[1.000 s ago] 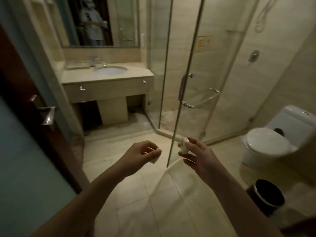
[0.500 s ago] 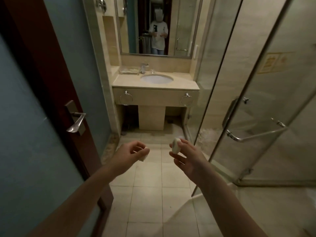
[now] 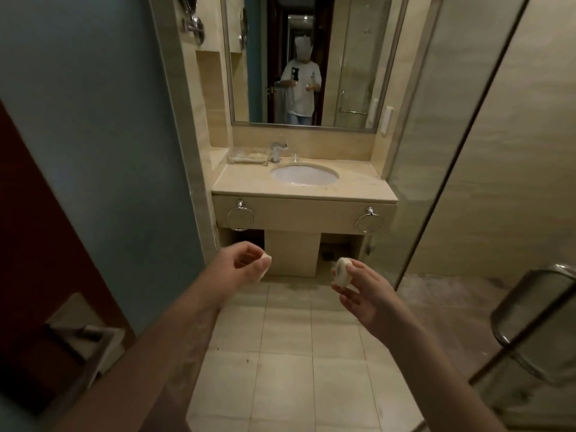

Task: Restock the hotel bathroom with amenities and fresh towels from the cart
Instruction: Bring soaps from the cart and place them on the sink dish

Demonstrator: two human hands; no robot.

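My left hand holds a small white amenity packet in curled fingers, most of it hidden by the fingers. My right hand pinches a small round white amenity between thumb and fingertips. Both hands are raised over the tiled floor in front of the vanity counter with its white sink. A clear tray sits at the counter's back left by the faucet.
A brown door with a metal handle stands open on the left. The glass shower enclosure and its handle fill the right. Two towel rings hang on the vanity front. A mirror is above, and a glass stands by the sink.
The view has swung left from the shower and toilet and closed in on the vanity. Both hands keep hold of their small white items and stay raised in front.
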